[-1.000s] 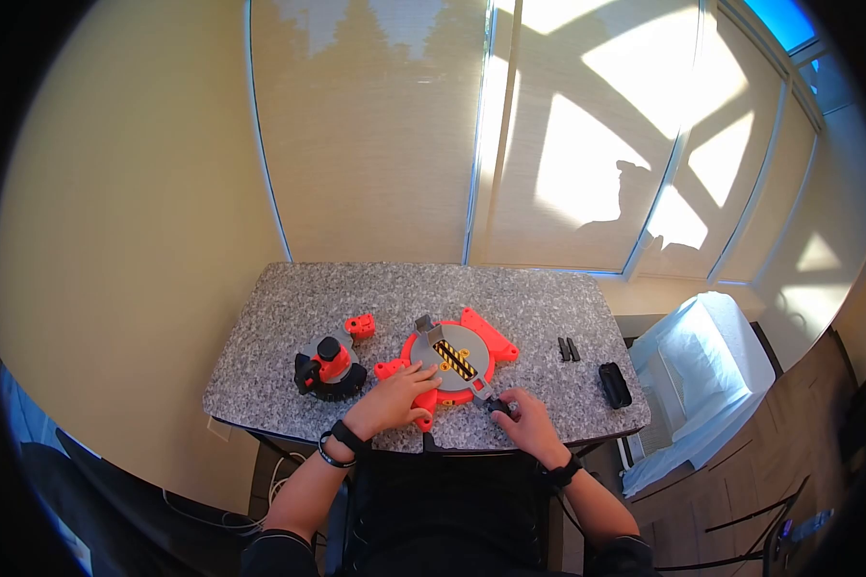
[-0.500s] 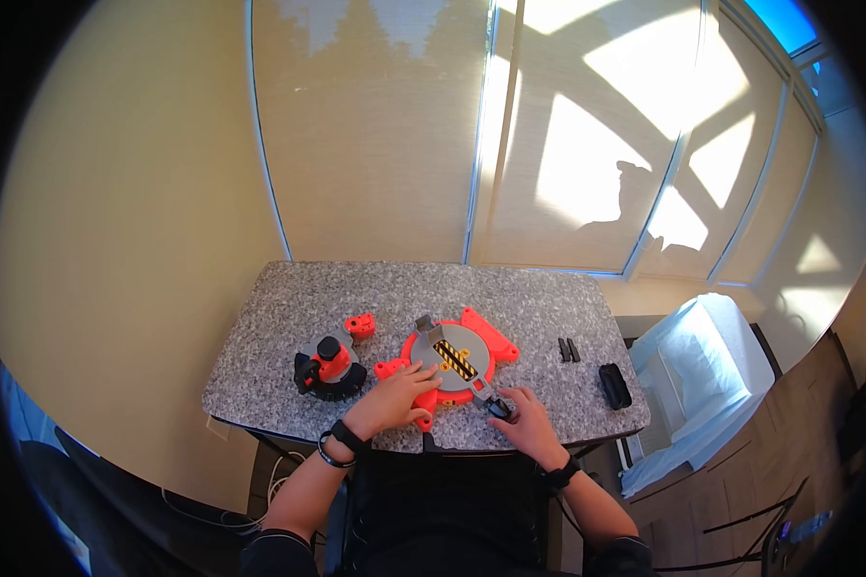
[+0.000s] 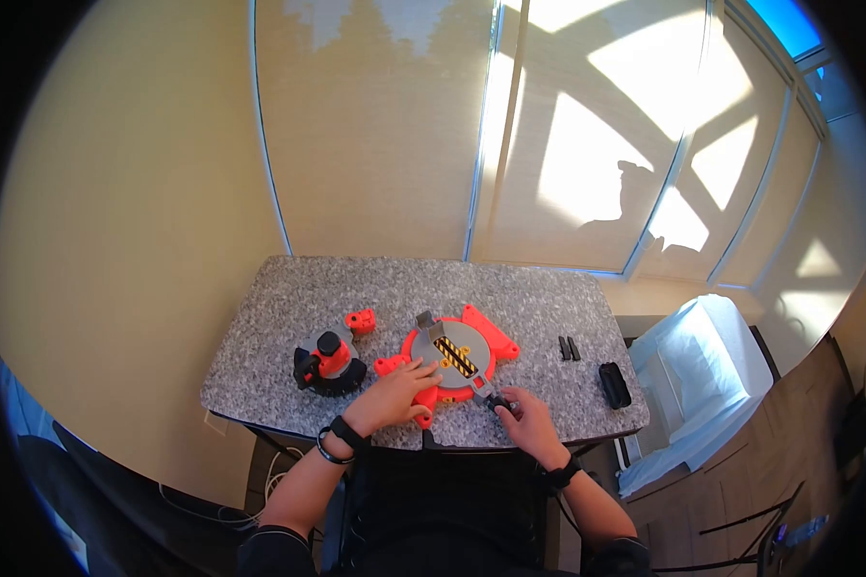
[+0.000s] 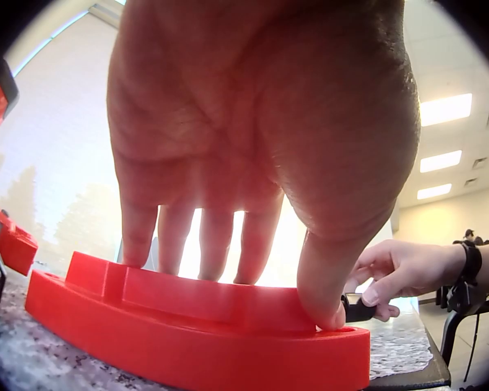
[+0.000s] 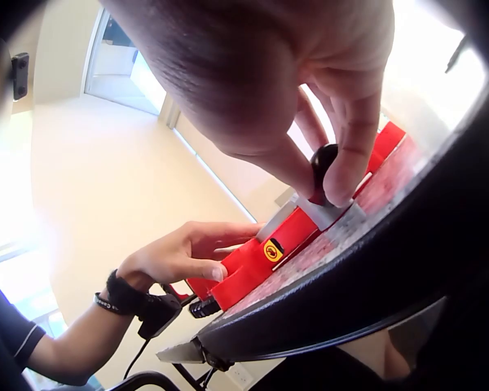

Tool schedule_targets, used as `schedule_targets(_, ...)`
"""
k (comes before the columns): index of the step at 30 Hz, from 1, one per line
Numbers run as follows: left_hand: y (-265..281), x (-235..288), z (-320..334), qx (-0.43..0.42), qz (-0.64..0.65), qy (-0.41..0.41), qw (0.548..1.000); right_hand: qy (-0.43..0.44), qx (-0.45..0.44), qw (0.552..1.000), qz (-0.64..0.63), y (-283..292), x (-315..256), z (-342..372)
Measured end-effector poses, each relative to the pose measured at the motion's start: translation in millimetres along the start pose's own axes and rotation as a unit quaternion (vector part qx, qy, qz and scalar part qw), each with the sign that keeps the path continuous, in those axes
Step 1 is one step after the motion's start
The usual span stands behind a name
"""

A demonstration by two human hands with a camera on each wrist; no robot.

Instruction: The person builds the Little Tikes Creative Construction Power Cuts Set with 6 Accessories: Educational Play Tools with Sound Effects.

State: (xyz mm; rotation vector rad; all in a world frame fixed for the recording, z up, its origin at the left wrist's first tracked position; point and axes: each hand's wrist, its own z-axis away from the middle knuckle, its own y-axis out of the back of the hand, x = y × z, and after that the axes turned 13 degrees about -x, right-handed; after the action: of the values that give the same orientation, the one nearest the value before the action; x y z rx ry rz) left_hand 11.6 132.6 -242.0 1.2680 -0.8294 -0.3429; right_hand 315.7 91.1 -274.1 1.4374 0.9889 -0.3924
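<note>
Red-and-grey mitre-saw base point(image 3: 455, 358) on speckled tabletop point(image 3: 529, 298), toward front edge — left hand point(image 3: 390, 399) rests on it, fingers extended. Right hand point(image 3: 532, 425) pinches black knob point(image 5: 321, 169); grip slightly shifted since half-second ago, base unmoved — knob adjustment seems underway.

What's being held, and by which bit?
The black knob: the right fingers pinch its sides. The left fingers just rest on the red base.
</note>
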Motion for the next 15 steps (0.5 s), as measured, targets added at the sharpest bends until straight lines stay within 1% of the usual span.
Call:
schedule_targets(2, 0.5, 0.9, 0.7, 0.0, 0.0, 0.002, 1.0, -0.008, 0.001, 1.0, -0.004, -0.3, 1.2, -0.1)
schedule_targets(4, 1.1, 1.0, 0.4, -0.001, -0.001, 0.003, 1.0, 0.008, 0.003, 0.999, 0.039, -0.4, 3.5, 0.2)
schedule_targets(8, 0.0, -0.4, -0.3, 0.001, -0.001, 0.001, 1.0, 0.014, 0.008, 0.999, 0.041, -1.2, 3.2, 0.0)
schedule_targets(10, 1.7, 1.6, 0.8, -0.001, 0.002, 0.004, 1.0, 0.008, -0.011, 0.999, 0.043, -0.6, 0.6, 0.1)
schedule_targets(15, 0.5, 1.4, 1.1, 0.004, 0.004, 0.0, 1.0, 0.008, -0.024, 0.999, 0.039, 3.2, -13.9, 2.0)
